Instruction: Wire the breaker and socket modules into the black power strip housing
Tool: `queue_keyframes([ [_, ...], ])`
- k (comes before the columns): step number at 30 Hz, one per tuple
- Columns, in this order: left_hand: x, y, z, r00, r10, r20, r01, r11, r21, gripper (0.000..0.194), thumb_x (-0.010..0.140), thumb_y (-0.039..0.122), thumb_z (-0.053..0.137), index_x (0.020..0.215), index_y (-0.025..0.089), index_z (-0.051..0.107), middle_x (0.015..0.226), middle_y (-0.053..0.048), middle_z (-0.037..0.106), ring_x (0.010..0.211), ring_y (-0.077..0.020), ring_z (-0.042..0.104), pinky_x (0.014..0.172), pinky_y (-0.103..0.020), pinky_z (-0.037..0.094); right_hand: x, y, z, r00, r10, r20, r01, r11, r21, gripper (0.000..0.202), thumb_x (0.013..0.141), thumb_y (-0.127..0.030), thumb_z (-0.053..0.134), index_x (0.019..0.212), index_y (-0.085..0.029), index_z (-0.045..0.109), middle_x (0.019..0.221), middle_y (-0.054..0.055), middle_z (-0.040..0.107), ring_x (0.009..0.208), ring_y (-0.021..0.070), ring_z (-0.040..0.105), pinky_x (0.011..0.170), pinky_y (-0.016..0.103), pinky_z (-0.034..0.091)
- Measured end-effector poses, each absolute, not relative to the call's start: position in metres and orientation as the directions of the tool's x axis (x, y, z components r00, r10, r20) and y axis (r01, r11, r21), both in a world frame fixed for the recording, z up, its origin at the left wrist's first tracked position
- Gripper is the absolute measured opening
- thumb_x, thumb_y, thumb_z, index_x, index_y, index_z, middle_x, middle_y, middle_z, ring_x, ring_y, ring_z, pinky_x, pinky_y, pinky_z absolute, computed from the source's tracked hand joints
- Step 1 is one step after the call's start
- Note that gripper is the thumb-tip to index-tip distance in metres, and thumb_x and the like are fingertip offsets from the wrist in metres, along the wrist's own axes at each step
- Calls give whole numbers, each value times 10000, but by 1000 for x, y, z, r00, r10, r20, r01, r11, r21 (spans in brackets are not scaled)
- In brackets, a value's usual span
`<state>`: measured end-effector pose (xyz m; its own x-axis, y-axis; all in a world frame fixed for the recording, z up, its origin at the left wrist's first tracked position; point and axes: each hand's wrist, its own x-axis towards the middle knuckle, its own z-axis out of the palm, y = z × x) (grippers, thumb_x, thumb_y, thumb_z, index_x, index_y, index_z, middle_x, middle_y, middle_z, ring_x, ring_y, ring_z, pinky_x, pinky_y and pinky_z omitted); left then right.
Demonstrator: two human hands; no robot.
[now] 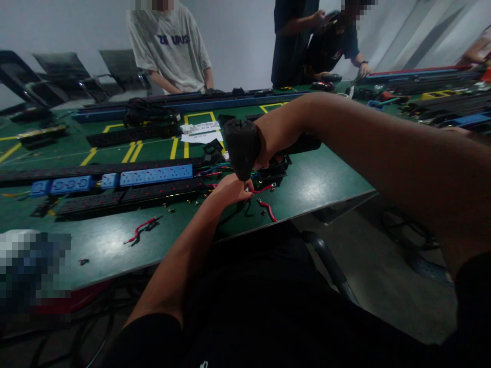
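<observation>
My right hand point(265, 145) is wrapped around a black power screwdriver point(241, 145), whose nose points down at the fingers of my left hand. My left hand point(230, 189) is closed in a pinch below that nose, on a red wire point(264, 189) with a ring terminal at its free end. What exactly lies under the tool's tip is too small to make out. Coloured leads point(215, 167) run out of the blue socket strip point(155, 175) to the left. A black end housing point(271, 173) lies just right of my left hand.
Another short red wire point(268, 209) lies near the table edge, a red and black pair point(141, 230) further left. Small brass screws point(171, 210) are scattered in front of the black socket strip point(161, 190). Paper labels point(201, 133) lie behind. Several people stand across the green table point(322, 171).
</observation>
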<state>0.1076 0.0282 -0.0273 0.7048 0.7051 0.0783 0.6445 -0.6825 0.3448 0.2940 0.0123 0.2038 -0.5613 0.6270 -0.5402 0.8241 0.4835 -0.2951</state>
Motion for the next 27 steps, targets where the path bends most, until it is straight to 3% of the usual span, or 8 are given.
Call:
queue_keyframes([
  [5, 106, 26, -26, 719, 689, 96, 616, -695, 371, 162, 850, 258, 765, 968, 217, 868, 944, -75, 805, 870, -241, 706, 730, -327, 464, 298, 12, 203, -534, 665, -523, 846, 427, -320, 428, 970, -389, 797, 1170, -11, 784, 871, 17, 777, 910, 124, 732, 842, 245, 517],
  [14, 105, 32, -32, 723, 687, 67, 622, -691, 367, 176, 908, 319, 775, 1021, 236, 882, 986, -80, 806, 924, -256, 710, 801, -338, 488, 296, 12, 203, -546, 654, -524, 838, 427, -340, 379, 958, -291, 809, 1186, 8, 762, 856, 22, 767, 947, 148, 726, 862, 272, 508],
  [21, 105, 32, -32, 735, 673, 82, 600, -701, 385, 171, 924, 321, 770, 1023, 245, 886, 997, -76, 809, 952, -251, 715, 809, -333, 495, 299, 14, 201, -580, 630, -516, 814, 458, -357, 397, 933, -340, 851, 1147, -16, 770, 963, 55, 789, 1013, 166, 724, 913, 279, 537],
  [27, 104, 33, -35, 734, 673, 86, 591, -697, 407, 155, 922, 318, 776, 1010, 243, 879, 972, -63, 812, 908, -236, 721, 789, -321, 493, 306, 24, 192, -619, 626, -474, 785, 471, -403, 377, 935, -348, 838, 1079, -5, 773, 921, 36, 786, 1105, 194, 736, 988, 301, 553],
])
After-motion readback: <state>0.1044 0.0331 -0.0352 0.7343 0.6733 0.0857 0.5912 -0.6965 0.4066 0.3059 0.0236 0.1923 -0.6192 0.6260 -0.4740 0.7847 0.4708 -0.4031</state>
